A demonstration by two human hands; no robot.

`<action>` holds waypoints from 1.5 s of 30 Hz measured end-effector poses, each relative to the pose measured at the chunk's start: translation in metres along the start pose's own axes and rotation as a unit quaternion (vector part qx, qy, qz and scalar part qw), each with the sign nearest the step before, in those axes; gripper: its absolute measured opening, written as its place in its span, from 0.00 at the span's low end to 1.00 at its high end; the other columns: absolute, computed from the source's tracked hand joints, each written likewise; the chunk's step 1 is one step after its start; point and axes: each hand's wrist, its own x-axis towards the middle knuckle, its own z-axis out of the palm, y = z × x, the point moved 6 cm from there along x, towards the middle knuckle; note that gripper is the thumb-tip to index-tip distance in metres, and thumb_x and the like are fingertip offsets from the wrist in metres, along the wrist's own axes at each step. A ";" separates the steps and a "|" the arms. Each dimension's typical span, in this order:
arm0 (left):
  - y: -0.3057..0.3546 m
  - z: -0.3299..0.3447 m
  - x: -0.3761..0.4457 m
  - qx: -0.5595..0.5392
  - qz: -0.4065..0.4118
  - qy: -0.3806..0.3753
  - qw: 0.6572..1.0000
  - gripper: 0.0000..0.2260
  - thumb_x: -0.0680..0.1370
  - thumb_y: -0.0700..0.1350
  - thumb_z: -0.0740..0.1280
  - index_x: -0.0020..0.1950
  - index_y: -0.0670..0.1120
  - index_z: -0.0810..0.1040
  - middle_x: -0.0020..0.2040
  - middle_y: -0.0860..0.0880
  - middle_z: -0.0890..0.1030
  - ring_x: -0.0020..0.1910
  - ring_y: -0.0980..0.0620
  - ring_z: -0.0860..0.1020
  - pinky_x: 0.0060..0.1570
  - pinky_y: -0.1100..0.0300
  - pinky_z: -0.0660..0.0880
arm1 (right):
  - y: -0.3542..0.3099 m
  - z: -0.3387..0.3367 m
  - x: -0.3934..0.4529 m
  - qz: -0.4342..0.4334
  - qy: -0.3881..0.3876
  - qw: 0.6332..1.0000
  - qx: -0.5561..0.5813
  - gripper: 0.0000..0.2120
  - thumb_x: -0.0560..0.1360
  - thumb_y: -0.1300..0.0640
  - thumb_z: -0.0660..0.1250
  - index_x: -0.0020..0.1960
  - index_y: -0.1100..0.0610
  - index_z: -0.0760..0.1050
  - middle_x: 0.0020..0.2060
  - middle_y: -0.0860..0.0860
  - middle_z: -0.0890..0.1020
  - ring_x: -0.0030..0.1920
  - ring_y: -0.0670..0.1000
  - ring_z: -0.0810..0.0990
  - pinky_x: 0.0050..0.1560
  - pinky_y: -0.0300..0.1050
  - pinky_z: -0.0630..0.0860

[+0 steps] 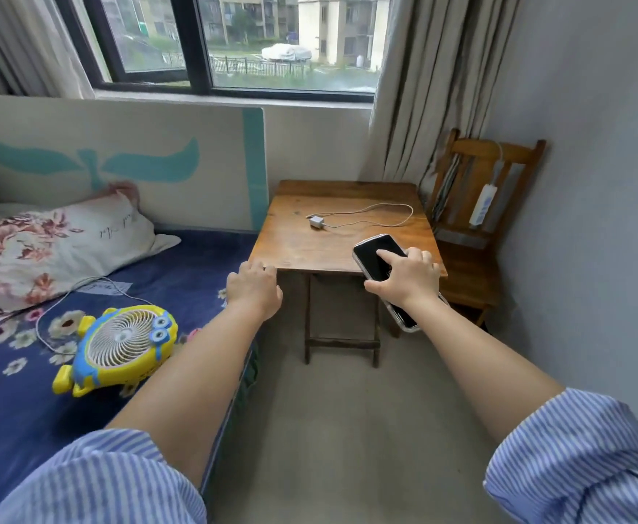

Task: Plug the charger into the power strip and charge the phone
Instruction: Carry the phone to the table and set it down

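A small white charger (316,222) lies near the middle of the wooden table (302,245), its pale cable (381,217) looping to the right. A white power strip (482,203) hangs against the back of the wooden chair (472,274) at the right. My right hand (404,278) grips a black phone (376,255) with a dark screen, held over the table's front right corner, the index finger touching the screen. My left hand (253,287) hovers at the table's front left corner, fingers curled loosely, holding nothing.
A bed with a blue floral sheet (45,410) fills the left, carrying a flowered pillow (45,243) and a yellow cartoon fan (120,347) with a white cord. A window and curtain (434,88) stand behind the table. Grey floor (340,429) lies in front.
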 end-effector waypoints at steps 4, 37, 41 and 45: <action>-0.016 0.031 0.089 0.005 -0.003 -0.026 1.000 0.15 0.78 0.47 0.57 0.63 0.43 0.69 0.61 0.43 0.73 0.61 0.44 0.69 0.55 0.52 0.70 | -0.015 0.045 0.090 -0.001 -0.035 0.999 -0.009 0.29 0.68 0.40 0.66 0.67 0.46 0.66 0.61 0.60 0.73 0.61 0.61 0.68 0.60 0.54 0.69; -0.124 0.363 0.460 -0.156 -0.024 -0.224 0.962 0.25 0.80 0.49 0.53 0.74 0.41 0.52 0.77 0.43 0.51 0.76 0.46 0.48 0.74 0.54 0.51 | -0.165 0.459 0.473 -0.041 -0.236 0.971 0.007 0.28 0.69 0.47 0.69 0.67 0.48 0.65 0.68 0.61 0.64 0.65 0.61 0.63 0.64 0.58 0.62; -0.114 0.386 0.456 -0.166 -0.020 -0.233 0.958 0.27 0.80 0.51 0.51 0.75 0.41 0.45 0.77 0.43 0.45 0.76 0.47 0.43 0.74 0.54 0.44 | -0.162 0.478 0.480 -0.030 -0.234 0.972 0.020 0.29 0.69 0.47 0.69 0.67 0.48 0.64 0.68 0.61 0.64 0.66 0.61 0.62 0.66 0.58 0.61; -0.113 0.395 0.454 -0.162 -0.024 -0.231 0.959 0.28 0.80 0.51 0.50 0.74 0.40 0.43 0.77 0.42 0.44 0.76 0.47 0.41 0.74 0.53 0.42 | -0.160 0.485 0.479 -0.028 -0.229 0.973 0.026 0.29 0.70 0.47 0.68 0.68 0.49 0.63 0.69 0.61 0.63 0.67 0.62 0.61 0.66 0.59 0.61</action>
